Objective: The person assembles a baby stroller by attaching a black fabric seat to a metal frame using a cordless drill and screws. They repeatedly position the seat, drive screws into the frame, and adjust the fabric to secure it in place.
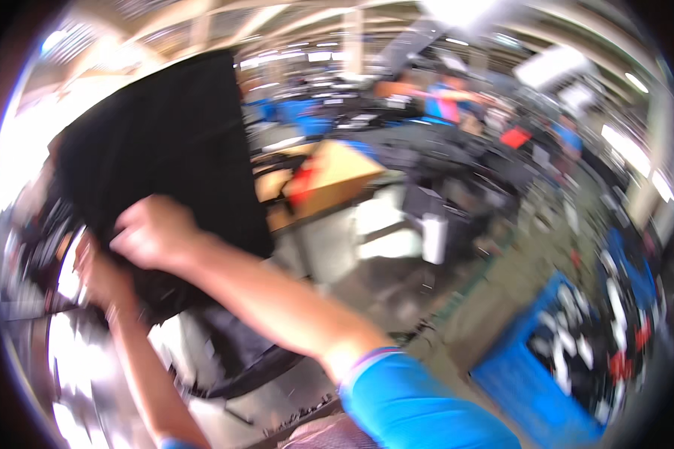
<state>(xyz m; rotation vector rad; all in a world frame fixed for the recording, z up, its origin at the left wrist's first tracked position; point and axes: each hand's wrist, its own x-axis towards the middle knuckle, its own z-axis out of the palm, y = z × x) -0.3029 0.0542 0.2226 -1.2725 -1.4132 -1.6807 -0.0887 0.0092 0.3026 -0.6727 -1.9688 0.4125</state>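
Head view, heavy motion blur. Nearest: my right blue sleeve (419, 396), bare forearm running up and left from it.

Right hand (153, 232): curled into a fist over the lower part of the black cloth (161, 142); reads as clenched on it, though the fingertips are lost in the smear. Left hand (101, 280): lower and further left, at the cloth's lower left side. Fingers bent, but can't tell whether they grasp it or only touch.

Progress, my judgement: lifting is done, the cloth is up and spread out as a broad panel. Not yet put down or let go. Anything left beyond that doesn't show.

Cloth vs grip: most of it rises above both hands and fans out beyond them; a lower corner reaches right, past my right fist. Its lower end is partly behind my hands.

Below the cloth: a dark heap (232, 344), too smeared to identify. Lower right, well apart from my hands: blue bin (528, 393) with black, white and red pieces.

Further out, right of the cloth: cardboard box (344, 187), with something red (303, 179) at it. Far back: another person (445, 101), blurred, and the roof beams (247, 22).
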